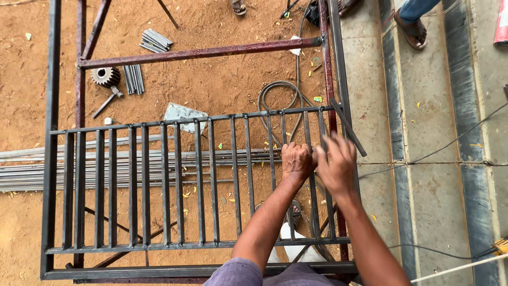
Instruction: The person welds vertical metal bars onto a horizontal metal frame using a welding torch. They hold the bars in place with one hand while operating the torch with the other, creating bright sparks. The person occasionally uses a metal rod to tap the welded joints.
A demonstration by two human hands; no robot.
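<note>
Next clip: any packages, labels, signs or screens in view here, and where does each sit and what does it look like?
No screens, signs or clear labels show.
Red-and-white object: top right edge, on the concrete; cut off, possibly a package.
White paper scrap: by the upper crossbar; small, crumpled.
Both hands rest on the metal grille, away from these.

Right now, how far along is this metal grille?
Most upright bars already stand in the steel frame, evenly spaced. In hand: the left hand grips a bar near the right end, and the right hand holds a loose flat bar there. Spare rods lie on the sand below.
</note>
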